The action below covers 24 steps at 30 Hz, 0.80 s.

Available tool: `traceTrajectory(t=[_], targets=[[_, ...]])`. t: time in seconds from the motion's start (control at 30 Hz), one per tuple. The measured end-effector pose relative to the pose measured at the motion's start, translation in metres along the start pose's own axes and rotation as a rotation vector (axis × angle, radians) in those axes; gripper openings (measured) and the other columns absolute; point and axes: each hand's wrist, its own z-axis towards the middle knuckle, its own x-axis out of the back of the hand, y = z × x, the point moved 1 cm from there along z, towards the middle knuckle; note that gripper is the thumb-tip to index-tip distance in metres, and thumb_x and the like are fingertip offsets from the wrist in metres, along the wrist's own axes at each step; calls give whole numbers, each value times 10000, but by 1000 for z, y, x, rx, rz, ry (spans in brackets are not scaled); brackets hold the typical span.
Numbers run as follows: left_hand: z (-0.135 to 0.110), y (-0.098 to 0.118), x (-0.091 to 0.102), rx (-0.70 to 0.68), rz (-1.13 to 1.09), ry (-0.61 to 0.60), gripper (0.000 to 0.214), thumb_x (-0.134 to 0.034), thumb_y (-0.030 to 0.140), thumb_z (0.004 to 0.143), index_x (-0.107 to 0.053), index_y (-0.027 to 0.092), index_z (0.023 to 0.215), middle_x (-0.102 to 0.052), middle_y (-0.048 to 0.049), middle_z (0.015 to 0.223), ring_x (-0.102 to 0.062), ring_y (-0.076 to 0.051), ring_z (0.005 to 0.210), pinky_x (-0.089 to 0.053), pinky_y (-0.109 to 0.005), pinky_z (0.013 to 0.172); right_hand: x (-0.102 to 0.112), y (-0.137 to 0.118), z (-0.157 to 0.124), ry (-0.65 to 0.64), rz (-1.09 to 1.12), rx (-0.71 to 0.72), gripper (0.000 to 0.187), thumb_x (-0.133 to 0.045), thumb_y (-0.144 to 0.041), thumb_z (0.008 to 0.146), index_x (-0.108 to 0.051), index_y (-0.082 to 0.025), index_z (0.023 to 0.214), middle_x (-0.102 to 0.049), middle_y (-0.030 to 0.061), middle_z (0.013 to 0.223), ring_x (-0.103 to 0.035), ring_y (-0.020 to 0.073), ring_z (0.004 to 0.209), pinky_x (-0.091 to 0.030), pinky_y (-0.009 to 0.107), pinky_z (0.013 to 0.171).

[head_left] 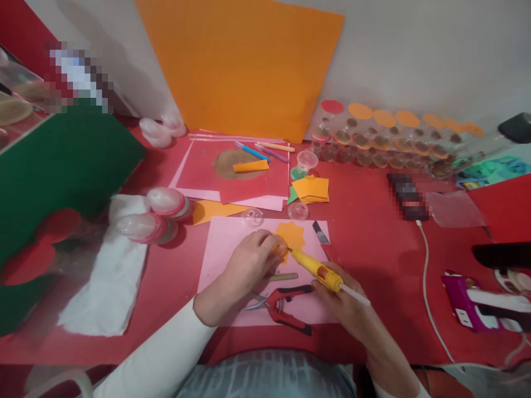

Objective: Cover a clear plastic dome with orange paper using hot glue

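Note:
My left hand is closed on a small clear plastic lid, held over an orange scalloped paper cutout on a pink sheet. In my right hand is a yellow glue gun, a whitish glue stick jutting from its back. Its nozzle points left and is at the lid's edge; whether it touches cannot be made out. Below my hands lie red-handled pruning shears with the jaws apart, and a short tan stick. A dark-ended cutter blade rests at the sheet's upper right.
Clear domed lids and orange paper pieces lie behind the pink sheet. Pens sit on stacked red paper. Plastic cups with orange tops line the wall. Left are white cloth and stacked cups; right, a phone with cable.

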Motion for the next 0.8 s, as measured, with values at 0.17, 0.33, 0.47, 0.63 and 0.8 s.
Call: traceTrajectory(t=[0.17, 0.33, 0.47, 0.63, 0.8], targets=[[1, -1, 0, -25, 23, 2, 167, -668, 146, 916, -669, 214, 1068, -740, -74, 1063, -733, -221, 916, -643, -354, 842, 0, -2, -1, -13, 3, 2, 152, -539, -327, 1007, -658, -232, 1006, -735, 23, 774, -722, 195, 627, -627, 270, 616], [0, 1, 1, -26, 15, 1, 105, -648, 169, 928, -660, 216, 1021, -736, -68, 1042, -730, -210, 889, -641, -340, 820, -12, 2, -2, -15, -6, -17, 179, -509, -360, 1035, -638, -237, 1050, -717, 44, 828, -717, 208, 678, -607, 296, 605], [0, 1, 1, -31, 23, 15, 120, -654, 168, 910, -653, 222, 1017, -729, -65, 1031, -722, -216, 882, -635, -344, 808, -22, 7, 2, -8, -20, 3, 203, -487, -378, 1053, -618, -223, 1053, -700, 61, 852, -715, 211, 716, -610, 320, 666], [1, 0, 1, -38, -13, -5, 106, -645, 152, 901, -652, 221, 982, -717, -64, 1009, -711, -215, 869, -624, -347, 807, -16, 11, -5, 21, 0, 47, 147, -538, -339, 1023, -631, -234, 1067, -735, 57, 895, -737, 219, 755, -633, 328, 703], [2, 2, 1, -68, -10, 27, 71, -649, 188, 901, -628, 223, 959, -708, -61, 980, -710, -223, 865, -613, -337, 788, -14, 9, -7, -13, 19, -41, 136, -572, -334, 980, -658, -238, 1022, -727, 37, 823, -713, 214, 686, -636, 318, 664]])
